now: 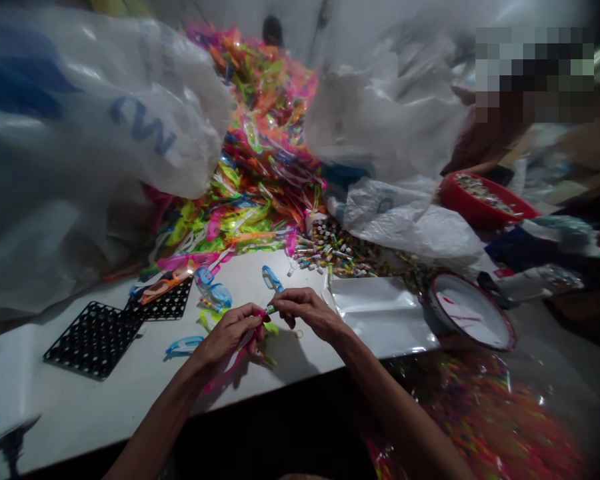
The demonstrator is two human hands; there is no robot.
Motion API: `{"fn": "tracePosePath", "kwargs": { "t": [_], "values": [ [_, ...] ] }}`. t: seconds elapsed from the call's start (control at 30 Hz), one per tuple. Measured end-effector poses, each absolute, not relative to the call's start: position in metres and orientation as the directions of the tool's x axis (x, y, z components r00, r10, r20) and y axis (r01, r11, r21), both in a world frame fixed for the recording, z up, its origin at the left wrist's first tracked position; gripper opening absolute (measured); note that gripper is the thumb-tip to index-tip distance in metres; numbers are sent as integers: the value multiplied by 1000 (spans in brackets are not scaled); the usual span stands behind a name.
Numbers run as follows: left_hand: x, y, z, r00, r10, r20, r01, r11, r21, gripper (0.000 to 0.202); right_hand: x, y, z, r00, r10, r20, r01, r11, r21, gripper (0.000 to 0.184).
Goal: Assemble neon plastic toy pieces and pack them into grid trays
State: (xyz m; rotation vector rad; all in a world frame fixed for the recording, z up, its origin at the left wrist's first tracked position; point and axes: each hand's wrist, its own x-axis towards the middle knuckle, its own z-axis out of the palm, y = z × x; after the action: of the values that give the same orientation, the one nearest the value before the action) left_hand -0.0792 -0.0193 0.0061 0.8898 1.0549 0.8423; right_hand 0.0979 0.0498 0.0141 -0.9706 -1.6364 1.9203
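Observation:
My left hand (pixel 233 332) grips a pink plastic clip-like piece (pixel 225 372) whose long tail hangs below my palm over the white table (pixel 105 400). My right hand (pixel 307 310) pinches a small green part (pixel 271 309) and holds it against the pink piece's tip. Both hands meet just above the table's front edge. A blue plastic piece (pixel 271 277) lies right behind my fingers, and further blue pieces (pixel 219 293) lie to the left.
A big heap of neon plastic pieces (pixel 260 153) fills the back, between bulging clear bags (pixel 80 147). Two black perforated trays (pixel 95 339) lie left. Small tubes (pixel 330 253), a clear sheet (pixel 375 310), a white bowl (pixel 473 313) and a red bowl (pixel 485 200) sit right.

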Motion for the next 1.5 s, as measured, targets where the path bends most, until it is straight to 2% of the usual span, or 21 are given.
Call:
{"fn": "tracePosePath", "kwargs": {
  "t": [0.17,0.37,0.57,0.67,0.73,0.8,0.87,0.93,1.0,1.07,1.1,1.17,1.2,1.27,1.33,1.4,1.5],
  "values": [
    [-79,-23,15,287,883,-372,-72,407,910,15,97,48,18,-695,688,-209,138,-157,-978,27],
    [-74,-32,6,366,851,-376,24,395,918,35,102,38,28,-724,647,-240,245,-85,-966,30],
    [-76,-42,-9,435,802,-409,115,402,909,32,107,23,20,-757,608,-239,265,-48,-963,28],
    [-86,-39,-8,395,855,-337,299,228,927,30,100,18,7,-720,660,-214,261,-29,-965,27],
    [-99,-35,-7,341,911,-232,504,32,863,30,96,18,-2,-668,728,-155,286,59,-956,27],
    [-114,-27,-6,310,942,-131,689,-127,713,29,94,24,-9,-584,808,-73,348,169,-922,33],
    [-127,-15,-8,236,972,-6,815,-195,545,25,96,35,-16,-484,875,-8,467,250,-848,38],
    [-132,0,-11,147,978,148,891,-196,410,25,99,47,-20,-411,912,-4,643,286,-710,34],
    [-124,18,-15,131,967,218,917,-201,344,26,99,58,-24,-369,928,-48,805,293,-516,31],
    [-106,33,-20,169,963,208,912,-233,337,27,96,67,-27,-350,932,-96,887,297,-354,23],
    [-97,39,-22,165,963,211,908,-232,349,28,94,70,-28,-341,933,-110,903,293,-315,18],
    [-81,49,-26,83,966,243,892,-181,414,33,91,74,-30,-317,941,-122,909,264,-323,12],
    [-76,52,-28,-1,968,250,865,-125,486,37,91,74,-31,-308,944,-122,900,247,-359,13],
    [-70,59,-31,-180,972,153,690,14,724,44,89,71,-30,-304,950,-68,865,245,-437,14],
    [-68,63,-30,-226,972,-60,362,141,922,50,87,63,-27,-347,938,27,840,323,-437,14],
    [-66,66,-27,-205,963,-176,112,202,973,55,82,52,-22,-437,895,88,829,439,-346,15],
    [-64,65,-19,-286,936,-206,-24,207,978,53,81,49,-12,-589,804,78,759,584,-288,16]
  ]
}}
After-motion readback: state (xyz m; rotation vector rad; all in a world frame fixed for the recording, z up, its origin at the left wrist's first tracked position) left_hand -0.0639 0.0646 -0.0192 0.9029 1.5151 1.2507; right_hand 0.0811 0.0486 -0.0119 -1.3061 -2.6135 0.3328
